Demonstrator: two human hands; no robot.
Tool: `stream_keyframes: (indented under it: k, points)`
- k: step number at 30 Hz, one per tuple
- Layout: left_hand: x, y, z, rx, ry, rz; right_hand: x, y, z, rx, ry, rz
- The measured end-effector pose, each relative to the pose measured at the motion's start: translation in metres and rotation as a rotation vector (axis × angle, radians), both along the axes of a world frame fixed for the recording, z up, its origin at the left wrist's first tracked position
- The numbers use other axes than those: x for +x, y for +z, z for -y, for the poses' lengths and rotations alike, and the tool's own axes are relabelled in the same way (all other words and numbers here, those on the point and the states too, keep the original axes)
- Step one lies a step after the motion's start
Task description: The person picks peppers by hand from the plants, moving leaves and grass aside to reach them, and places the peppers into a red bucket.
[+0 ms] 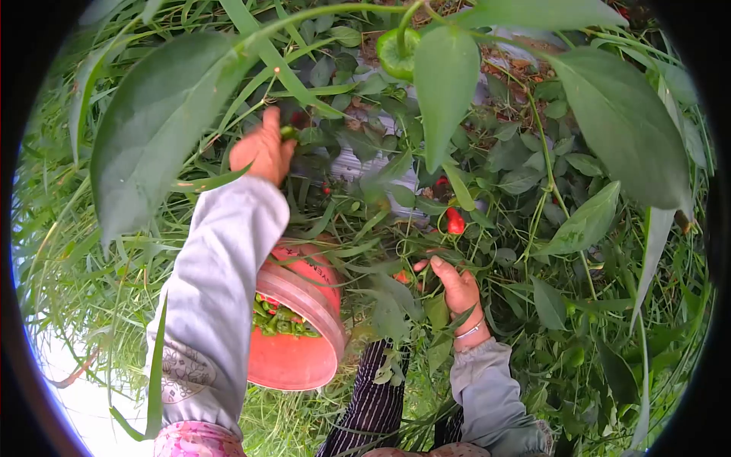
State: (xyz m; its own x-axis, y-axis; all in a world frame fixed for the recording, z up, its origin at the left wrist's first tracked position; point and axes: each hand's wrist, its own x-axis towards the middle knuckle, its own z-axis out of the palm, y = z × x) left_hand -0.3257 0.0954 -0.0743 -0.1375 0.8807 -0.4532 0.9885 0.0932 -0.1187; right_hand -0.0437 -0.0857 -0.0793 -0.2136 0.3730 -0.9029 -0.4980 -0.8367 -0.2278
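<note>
Green pepper (288, 132), upper left of centre, at left hand (263, 152); blurred, cannot tell whether grip pinches it. Below, tilted bucket (297, 359), bucket peppers (280, 320) inside, mostly green. Hanging pepper (397, 55), green, top centre. Orange pepper (402, 277), just below centre. Red pepper (455, 221), right of centre. Below it, right hand (459, 293), fingers among leaves (438, 311); cannot tell whether grip pinches anything.

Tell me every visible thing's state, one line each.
Pale red plastic bucket: open, tilted, partly filled.
Small peppers inside, mostly green: loosely piled.
Glossy red pepper: hanging, unpicked.
Bright green pepper: hanging, unpicked.
Bare right hand: among green leaves, grip unclear.
Bare left hand: at leaves, grip unclear.
</note>
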Motion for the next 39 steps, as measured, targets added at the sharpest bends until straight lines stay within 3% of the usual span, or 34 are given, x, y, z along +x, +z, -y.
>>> stream_keyframes:
  k: [1, 5, 8, 9, 12, 13, 15, 18, 19, 22, 23, 26, 30, 32, 33, 36, 39]
  points:
    - [-0.001, -0.001, -0.012, -0.111, 0.006, -0.109, -0.001, 0.001, 0.0, 0.0, -0.013, 0.0]
    - [-0.012, -0.022, -0.006, -0.26, -0.247, -0.138, -0.005, -0.001, 0.003, -0.017, -0.085, 0.031]
    - [-0.033, -0.03, -0.006, -0.086, 0.061, 0.206, -0.008, -0.001, 0.007, 0.014, -0.102, 0.158]
    - [-0.038, -0.034, 0.0, 0.051, 0.162, 0.493, -0.009, -0.003, 0.01, 0.032, -0.093, 0.208]
    - [-0.063, -0.03, -0.004, 0.004, 0.678, 0.845, -0.012, -0.007, 0.015, 0.16, -0.092, 0.337]
    - [-0.046, -0.001, -0.006, 0.011, 0.744, 0.815, -0.014, -0.005, 0.015, 0.191, -0.145, 0.389]
    - [-0.053, 0.009, 0.002, 0.079, 0.864, 0.914, -0.02, -0.003, 0.013, 0.249, -0.243, 0.493]
    - [-0.052, 0.021, 0.017, 0.106, 0.895, 0.915, -0.006, 0.004, 0.007, 0.41, 0.144, 0.652]
    - [-0.053, 0.023, 0.022, 0.122, 0.891, 0.902, -0.009, 0.005, 0.007, 0.389, 0.11, 0.619]
    - [-0.067, 0.025, 0.035, 0.172, 0.815, 0.773, -0.009, 0.005, 0.007, 0.318, 0.371, 0.668]
    - [-0.071, 0.029, 0.039, 0.127, 0.791, 0.599, -0.008, 0.008, 0.007, 0.339, 0.375, 0.629]
    - [-0.049, 0.061, 0.039, -0.275, 1.149, 0.798, -0.005, -0.007, 0.015, 0.404, 0.434, 0.605]
    - [-0.009, 0.076, 0.046, -0.733, 1.134, 0.882, -0.007, 0.007, 0.007, 0.312, 0.49, 0.493]
    - [0.003, 0.061, 0.065, -0.603, 1.009, 0.843, -0.01, 0.008, 0.007, 0.367, 0.504, 0.518]
    - [-0.008, 0.049, 0.065, -0.646, 0.76, 0.855, -0.011, 0.008, 0.006, 0.399, 0.51, 0.531]
    - [-0.025, 0.021, 0.055, -0.435, 0.418, 0.754, -0.009, 0.014, 0.001, 0.441, 0.55, 0.581]
    - [-0.036, -0.006, 0.023, -0.372, 0.298, 0.451, -0.008, 0.012, 0.003, 0.456, 0.548, 0.549]
